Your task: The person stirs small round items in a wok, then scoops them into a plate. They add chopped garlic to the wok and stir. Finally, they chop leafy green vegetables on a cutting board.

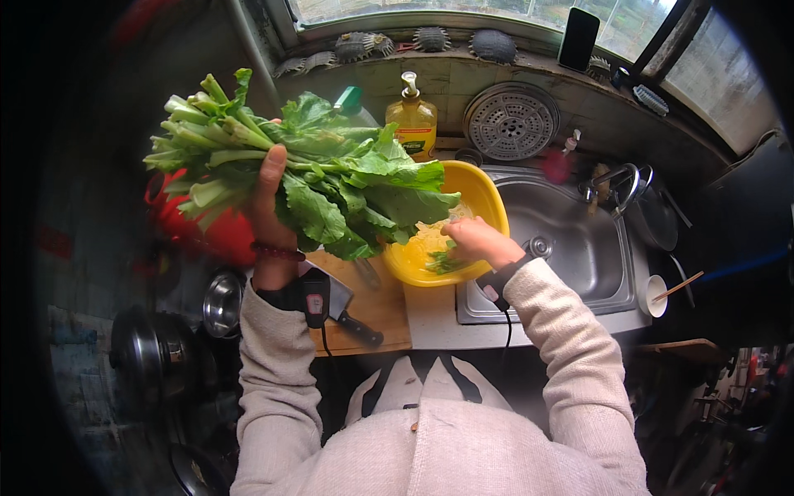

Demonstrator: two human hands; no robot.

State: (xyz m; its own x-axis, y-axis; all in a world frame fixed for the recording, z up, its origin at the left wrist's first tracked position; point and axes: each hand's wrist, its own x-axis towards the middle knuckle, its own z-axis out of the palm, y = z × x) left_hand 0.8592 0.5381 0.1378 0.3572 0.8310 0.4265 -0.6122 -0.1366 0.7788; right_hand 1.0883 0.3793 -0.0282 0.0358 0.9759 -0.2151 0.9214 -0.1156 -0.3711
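Observation:
My left hand [273, 192] is closed around the stems of a large bunch of leafy greens [366, 180]. The bunch is held up over the counter, its cut stalks pointing left and its leaves partly covering a yellow plastic basin [500, 211]. Inside the basin's right side is my right hand [482, 240], its fingers curled. Small green leaf pieces [441, 263] show just below these fingers; whether they are gripped is hidden. A kitchen knife [360, 328] with a black handle lies on a wooden cutting board [388, 319], partly behind my left wrist.
Right of the basin is a stainless steel sink [583, 254] with a faucet [626, 186]. A yellow pump bottle [412, 118] and a round perforated metal rack [512, 121] stand behind. A metal bowl [223, 304] is at left, a white bowl with chopsticks [654, 294] at right.

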